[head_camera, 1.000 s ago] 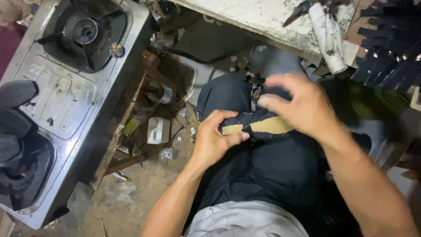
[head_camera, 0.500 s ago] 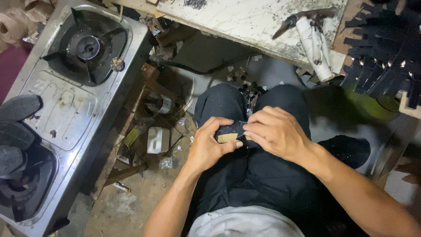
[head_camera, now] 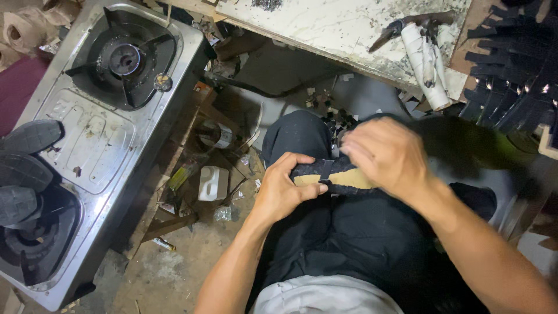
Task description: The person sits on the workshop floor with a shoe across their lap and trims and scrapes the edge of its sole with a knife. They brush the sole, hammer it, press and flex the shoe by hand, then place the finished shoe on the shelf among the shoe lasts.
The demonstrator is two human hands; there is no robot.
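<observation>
My left hand (head_camera: pixel 284 191) grips the near end of a small flat piece (head_camera: pixel 331 177), tan in the middle with black strips across it, held over my lap in dark trousers. My right hand (head_camera: pixel 385 154) lies over the piece's other end, blurred, fingers bent onto it. Both hands meet just above my knees.
A steel two-burner gas stove (head_camera: pixel 99 139) stands on the left, with several black shoe soles (head_camera: pixel 26 168) on its near burner. A white worktable (head_camera: pixel 325 26) at the top carries a hammer (head_camera: pixel 407 26) and a white tube (head_camera: pixel 427 64). Black cut pieces (head_camera: pixel 514 55) hang at right. Scraps and a white container (head_camera: pixel 212 183) litter the floor.
My right hand has lifted slightly and moved toward the far end of the piece, uncovering its tan middle. My left hand has kept its grip. The view has shifted a little.
</observation>
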